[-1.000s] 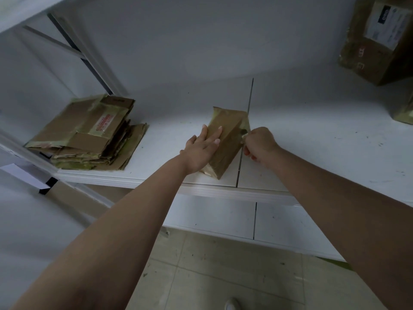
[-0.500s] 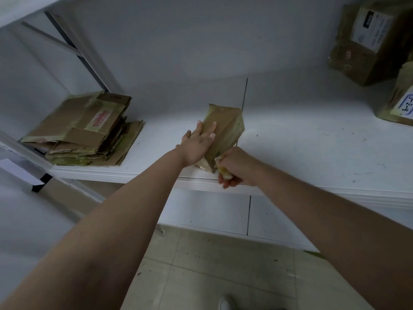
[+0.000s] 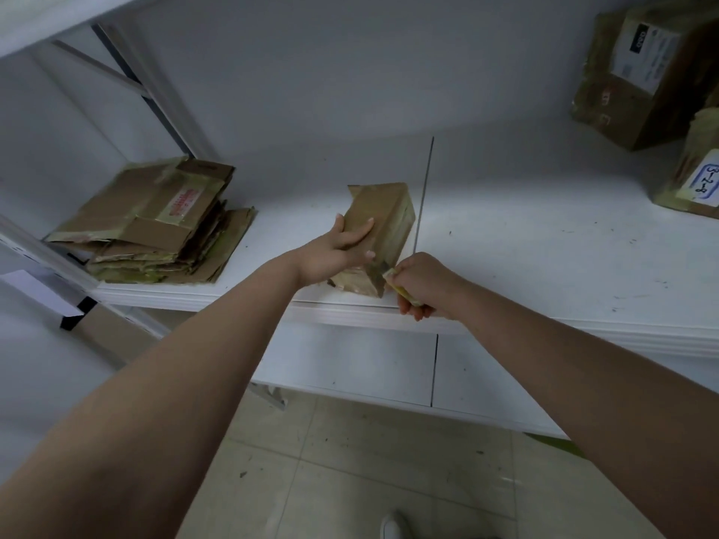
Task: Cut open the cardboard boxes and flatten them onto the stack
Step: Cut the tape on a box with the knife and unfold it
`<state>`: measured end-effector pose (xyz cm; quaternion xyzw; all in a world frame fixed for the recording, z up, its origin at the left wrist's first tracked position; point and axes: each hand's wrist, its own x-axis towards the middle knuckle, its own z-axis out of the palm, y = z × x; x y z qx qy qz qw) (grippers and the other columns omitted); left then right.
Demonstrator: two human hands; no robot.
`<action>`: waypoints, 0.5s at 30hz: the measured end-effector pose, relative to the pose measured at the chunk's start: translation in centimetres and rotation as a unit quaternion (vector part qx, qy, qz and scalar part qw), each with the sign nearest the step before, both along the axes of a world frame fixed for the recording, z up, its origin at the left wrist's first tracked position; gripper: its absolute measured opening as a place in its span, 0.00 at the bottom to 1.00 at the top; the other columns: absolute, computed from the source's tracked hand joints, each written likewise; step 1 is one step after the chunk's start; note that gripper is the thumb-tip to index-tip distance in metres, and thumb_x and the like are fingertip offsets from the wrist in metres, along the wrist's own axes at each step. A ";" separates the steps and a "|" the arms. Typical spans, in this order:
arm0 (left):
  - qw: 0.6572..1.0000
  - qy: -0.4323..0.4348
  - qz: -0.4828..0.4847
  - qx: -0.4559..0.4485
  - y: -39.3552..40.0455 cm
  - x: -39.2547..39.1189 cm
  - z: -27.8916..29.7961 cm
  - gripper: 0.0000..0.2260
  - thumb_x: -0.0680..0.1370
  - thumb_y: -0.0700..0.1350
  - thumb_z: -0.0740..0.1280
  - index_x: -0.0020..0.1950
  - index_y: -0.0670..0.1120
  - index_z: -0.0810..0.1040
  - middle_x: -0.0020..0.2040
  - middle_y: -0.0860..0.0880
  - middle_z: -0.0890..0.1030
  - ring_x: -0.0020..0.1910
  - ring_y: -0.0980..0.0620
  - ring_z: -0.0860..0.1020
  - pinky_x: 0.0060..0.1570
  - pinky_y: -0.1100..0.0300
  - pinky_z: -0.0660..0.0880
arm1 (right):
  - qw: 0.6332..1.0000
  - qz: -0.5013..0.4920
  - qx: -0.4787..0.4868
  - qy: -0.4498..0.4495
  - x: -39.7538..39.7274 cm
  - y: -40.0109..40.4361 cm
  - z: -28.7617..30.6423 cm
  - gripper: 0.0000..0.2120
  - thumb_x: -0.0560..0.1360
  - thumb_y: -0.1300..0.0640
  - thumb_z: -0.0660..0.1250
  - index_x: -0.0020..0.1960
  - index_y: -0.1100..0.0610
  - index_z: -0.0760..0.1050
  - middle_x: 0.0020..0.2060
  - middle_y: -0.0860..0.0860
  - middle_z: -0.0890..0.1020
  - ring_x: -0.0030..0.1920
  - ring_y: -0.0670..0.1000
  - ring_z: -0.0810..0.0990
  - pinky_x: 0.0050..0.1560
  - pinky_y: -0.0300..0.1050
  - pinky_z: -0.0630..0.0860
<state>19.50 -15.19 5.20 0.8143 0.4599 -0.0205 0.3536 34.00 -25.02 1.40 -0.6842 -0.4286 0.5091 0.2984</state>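
White shelf (image 3: 505, 243): flattened stack (image 3: 155, 227) at left, two taped boxes (image 3: 638, 72) untouched. Left hand (image 3: 334, 250) clasps small box (image 3: 383, 223); right hand (image 3: 424, 284) grips yellow cutter (image 3: 402, 291) at its corner.

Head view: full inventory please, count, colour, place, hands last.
Small box: 1, brown, taped, lying mid-shelf near the front edge.
Flattened cardboard stack: 1 pile, brown, left end of shelf.
Sealed boxes: 2, brown with white labels, right rear of shelf, one large, one at the frame edge.
Shelf: 1, white.
Cutter: 1, yellow, at the small box's near corner.
Shoe: 1, white, on the tiled floor.
Left hand: holds the small box.
Right hand: grips the cutter.
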 end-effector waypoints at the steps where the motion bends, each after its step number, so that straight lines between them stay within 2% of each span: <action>1: 1.000 0.018 -0.009 0.019 -0.1 -0.3 -0.1 0.26 0.80 0.60 0.60 0.76 0.66 0.54 0.79 0.50 0.38 0.77 0.46 0.54 0.72 0.55 0.54 | 1.000 -0.003 0.004 0.000 0.0 0.1 -0.1 0.16 0.80 0.59 0.55 0.55 0.71 0.75 0.28 0.57 0.77 0.19 0.49 0.70 0.25 0.37 0.65; 7: 0.996 0.054 -0.018 0.064 -0.5 0.2 -0.3 0.26 0.80 0.62 0.55 0.77 0.63 0.52 0.79 0.49 0.37 0.77 0.43 0.56 0.72 0.54 0.55 | 0.998 0.050 0.016 0.016 0.6 -0.9 0.5 0.11 0.80 0.62 0.56 0.53 0.68 0.73 0.28 0.58 0.78 0.20 0.50 0.69 0.23 0.37 0.65; 11: 0.996 0.059 -0.015 0.065 -0.5 0.2 0.0 0.27 0.80 0.63 0.55 0.77 0.63 0.52 0.79 0.49 0.38 0.77 0.44 0.55 0.72 0.55 0.54 | 0.974 0.223 -0.017 -0.031 1.5 -2.2 1.9 0.09 0.79 0.61 0.58 0.49 0.63 0.77 0.26 0.56 0.78 0.20 0.49 0.70 0.22 0.38 0.69; 13: 0.995 0.063 -0.011 0.071 -0.8 0.4 0.3 0.27 0.80 0.63 0.55 0.77 0.62 0.52 0.79 0.49 0.39 0.77 0.45 0.54 0.70 0.57 0.57 | 0.980 0.188 0.013 -0.065 1.0 -2.3 1.5 0.09 0.78 0.62 0.57 0.49 0.63 0.76 0.26 0.57 0.78 0.20 0.51 0.72 0.23 0.38 0.70; 15: 0.994 0.063 -0.001 0.086 -1.2 0.5 0.4 0.28 0.80 0.63 0.56 0.78 0.61 0.53 0.80 0.48 0.42 0.78 0.45 0.53 0.67 0.58 0.60 | 0.972 0.142 0.075 -0.174 1.2 -2.2 0.9 0.09 0.77 0.60 0.57 0.48 0.61 0.75 0.27 0.56 0.80 0.20 0.51 0.74 0.26 0.38 0.71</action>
